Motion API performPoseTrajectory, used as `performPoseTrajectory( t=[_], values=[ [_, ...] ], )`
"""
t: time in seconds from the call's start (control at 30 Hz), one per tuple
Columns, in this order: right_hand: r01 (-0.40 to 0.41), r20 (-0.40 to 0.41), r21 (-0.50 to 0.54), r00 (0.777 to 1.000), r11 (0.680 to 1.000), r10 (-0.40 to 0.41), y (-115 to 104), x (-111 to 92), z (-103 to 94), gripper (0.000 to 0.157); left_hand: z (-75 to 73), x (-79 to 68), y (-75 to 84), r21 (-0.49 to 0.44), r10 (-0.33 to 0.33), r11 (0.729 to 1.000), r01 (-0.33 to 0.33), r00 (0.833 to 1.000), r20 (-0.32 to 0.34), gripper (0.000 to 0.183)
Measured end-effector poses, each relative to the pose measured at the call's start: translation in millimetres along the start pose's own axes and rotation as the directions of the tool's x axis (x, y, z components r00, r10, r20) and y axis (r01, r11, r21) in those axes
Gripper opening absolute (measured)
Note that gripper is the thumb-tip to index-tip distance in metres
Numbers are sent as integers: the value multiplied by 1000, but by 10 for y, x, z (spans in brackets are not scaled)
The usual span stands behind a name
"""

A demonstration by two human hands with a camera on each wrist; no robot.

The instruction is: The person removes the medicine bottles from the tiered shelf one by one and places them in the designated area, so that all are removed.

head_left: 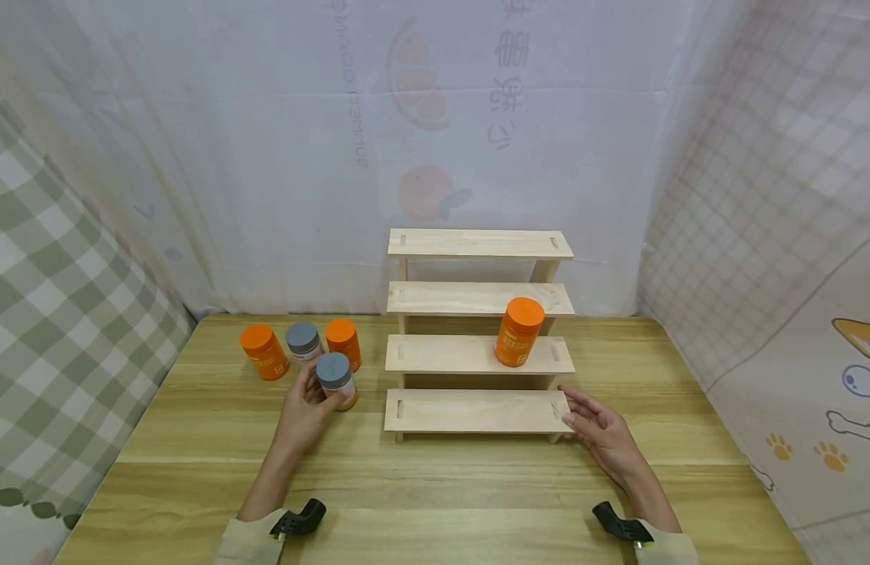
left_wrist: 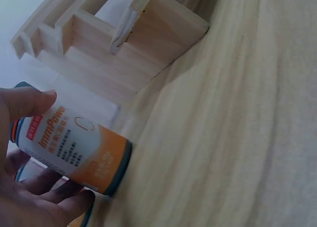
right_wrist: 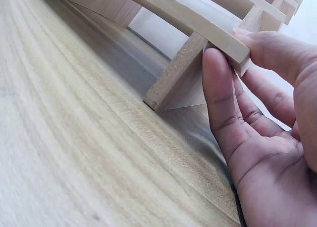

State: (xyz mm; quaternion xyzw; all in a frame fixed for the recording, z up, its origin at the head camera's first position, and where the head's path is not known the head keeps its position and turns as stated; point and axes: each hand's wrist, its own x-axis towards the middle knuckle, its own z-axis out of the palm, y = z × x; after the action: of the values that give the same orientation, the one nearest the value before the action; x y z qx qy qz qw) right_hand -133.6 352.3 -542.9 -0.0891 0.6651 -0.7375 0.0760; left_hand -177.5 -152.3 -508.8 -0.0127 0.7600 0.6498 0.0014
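My left hand point(head_left: 302, 417) holds a supplement jar point(head_left: 334, 372) with a grey lid, thumb on one side and fingers on the other. In the left wrist view this jar point(left_wrist: 74, 143) shows a white and orange label, and its dark base appears at or near the tabletop. At the right, my right hand point(head_left: 607, 441) pinches the end of the lowest step of a wooden tiered shelf point(head_left: 477, 410). The right wrist view has the thumb over the step's edge point(right_wrist: 223, 41) and a finger beneath. An orange jar point(head_left: 519, 333) stands upright on the second step from the bottom, towards its right end.
Behind the held jar stand two orange jars, one at the left point(head_left: 264, 352) and one nearer the shelf point(head_left: 343, 344), with another grey-lidded jar point(head_left: 303, 340) between them. A white printed curtain point(head_left: 279, 196) hangs behind the wooden table point(head_left: 470, 494); patterned cloth borders both sides.
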Motion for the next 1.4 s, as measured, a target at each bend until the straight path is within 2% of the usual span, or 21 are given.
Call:
performPoseTrajectory(
  t=[0.17, 0.3, 0.5, 0.7, 0.9, 1.2, 1.4],
  values=[
    [4, -3, 2, 1000, 1000, -4, 4, -4, 2, 55, -31, -25, 102, 16, 31, 999, -31, 1000, 0, 76],
    [3, -1, 3, 1000, 1000, -3, 1, -2, 0, 55, -50, -46, 189, 32, 104, 994, -103, 994, -20, 76],
    [0, 2, -3, 1000, 1000, 0, -12, 1, -8, 54, -30, -64, 366, 55, 257, 966, -254, 965, -52, 75],
    [-4, -1, -1, 1000, 1000, 4, -15, 12, -10, 54, 30, -85, 522, 62, 348, 937, -345, 936, -59, 73],
    [-9, -7, 4, 1000, 1000, 9, -6, 15, -8, 53, 104, -104, 648, 54, 364, 931, -361, 931, -44, 72],
    [-12, -8, -1, 1000, 1000, 12, -1, 10, -18, 54, 333, -124, 729, 1, 375, 927, -375, 926, 43, 72],
    [-10, -6, 3, 1000, 1000, 10, -6, 3, -4, 54, 527, -110, 743, -20, 413, 911, -413, 905, 101, 75]
  ],
)
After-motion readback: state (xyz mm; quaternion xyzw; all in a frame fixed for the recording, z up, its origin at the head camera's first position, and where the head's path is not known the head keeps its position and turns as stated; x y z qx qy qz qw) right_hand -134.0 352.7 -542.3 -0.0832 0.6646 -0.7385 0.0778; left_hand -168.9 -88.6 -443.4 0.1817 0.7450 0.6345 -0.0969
